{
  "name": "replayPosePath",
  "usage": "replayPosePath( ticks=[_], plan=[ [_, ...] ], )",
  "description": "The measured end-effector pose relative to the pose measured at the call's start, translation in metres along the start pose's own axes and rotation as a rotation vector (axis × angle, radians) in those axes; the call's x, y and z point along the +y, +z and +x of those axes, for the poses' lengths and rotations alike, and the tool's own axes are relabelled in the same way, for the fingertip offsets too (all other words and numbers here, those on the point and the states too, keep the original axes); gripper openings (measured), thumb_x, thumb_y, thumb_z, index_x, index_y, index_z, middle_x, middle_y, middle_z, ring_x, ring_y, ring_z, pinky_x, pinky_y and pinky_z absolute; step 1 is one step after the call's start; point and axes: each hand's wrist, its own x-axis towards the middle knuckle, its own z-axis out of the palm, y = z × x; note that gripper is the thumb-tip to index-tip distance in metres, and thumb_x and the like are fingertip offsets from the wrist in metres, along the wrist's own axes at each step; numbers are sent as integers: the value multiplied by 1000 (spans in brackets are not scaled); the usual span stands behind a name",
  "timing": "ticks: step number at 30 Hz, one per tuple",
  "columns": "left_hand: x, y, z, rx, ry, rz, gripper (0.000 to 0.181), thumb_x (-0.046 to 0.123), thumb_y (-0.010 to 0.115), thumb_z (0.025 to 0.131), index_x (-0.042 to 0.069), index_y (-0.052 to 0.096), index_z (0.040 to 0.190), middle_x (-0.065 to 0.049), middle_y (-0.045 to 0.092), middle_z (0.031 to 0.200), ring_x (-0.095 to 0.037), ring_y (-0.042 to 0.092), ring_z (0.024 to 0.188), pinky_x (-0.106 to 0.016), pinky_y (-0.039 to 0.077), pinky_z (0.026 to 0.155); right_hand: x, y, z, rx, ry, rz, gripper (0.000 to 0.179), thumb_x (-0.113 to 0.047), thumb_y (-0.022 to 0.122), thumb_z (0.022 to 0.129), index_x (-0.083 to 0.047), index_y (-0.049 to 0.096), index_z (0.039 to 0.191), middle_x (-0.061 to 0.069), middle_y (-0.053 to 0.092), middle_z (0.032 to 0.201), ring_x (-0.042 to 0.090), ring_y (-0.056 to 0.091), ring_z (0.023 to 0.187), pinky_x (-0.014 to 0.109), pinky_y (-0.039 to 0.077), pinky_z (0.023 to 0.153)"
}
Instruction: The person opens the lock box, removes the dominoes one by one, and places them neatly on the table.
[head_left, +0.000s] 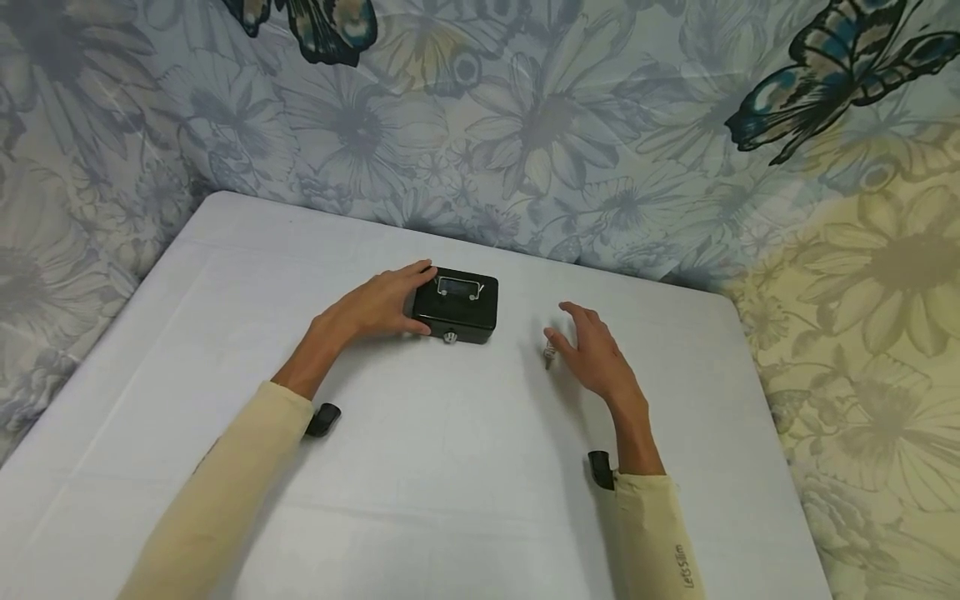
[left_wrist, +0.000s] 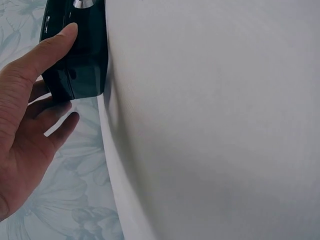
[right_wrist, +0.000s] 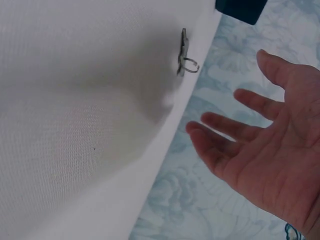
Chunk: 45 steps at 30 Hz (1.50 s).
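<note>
Toward twelve o'clock on the white-covered bench [head_left: 457, 458] sits a glossy black rectangular box [head_left: 457, 312] with a round silvery metal lock [head_left: 450, 337] on its six-o'clock side, and the person's bare left hand [head_left: 375, 304] holds its nine-o'clock end, the grip pinching it with the thumb on the front face and fingers round behind. At four o'clock from the box, small silvery metal keys on a ring [head_left: 549, 356] lie on the bench; near them at three o'clock hangs the bare right hand [head_left: 596, 358], grip spread, fingers slightly bent.
</note>
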Motion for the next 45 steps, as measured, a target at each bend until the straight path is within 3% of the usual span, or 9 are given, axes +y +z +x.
replayPosePath(
  ticks=[13, 33, 39, 45],
  plan=[
    [3, -3, 9, 10, 1, 100, 100, 38, 91, 80, 1, 41, 159, -22, 38, 167, -45, 47, 148, -58, 41, 122, 3, 0, 1, -1, -10, 4, 65, -41, 52, 110, -6, 34, 161, 28, 35, 163, 48, 36, 152, 66, 36, 121],
    [5, -9, 13, -13, -27, 105, 101, 39, 93, 78, 2, 44, 158, -22, 41, 165, -45, 45, 149, -59, 39, 123, 5, 3, 2, 16, -25, -25, 58, -34, 56, 109, -3, 44, 156, 28, 40, 160, 50, 39, 148, 68, 37, 119],
    [4, -10, 12, -9, -33, 90, 101, 38, 94, 76, 3, 45, 157, -22, 42, 165, -45, 44, 149, -59, 39, 123, -14, 10, 12, -47, -117, 86, 74, -33, 69, 102, -13, 33, 163, 16, 36, 168, 40, 41, 151, 61, 41, 120],
    [3, -9, 13, 2, -11, 77, 100, 37, 94, 76, 1, 46, 156, -23, 42, 164, -44, 45, 149, -59, 39, 123, -38, 22, 33, -84, -279, 131, 96, -24, 82, 92, -19, 22, 167, 12, 31, 170, 40, 46, 147, 56, 48, 116]
  ],
)
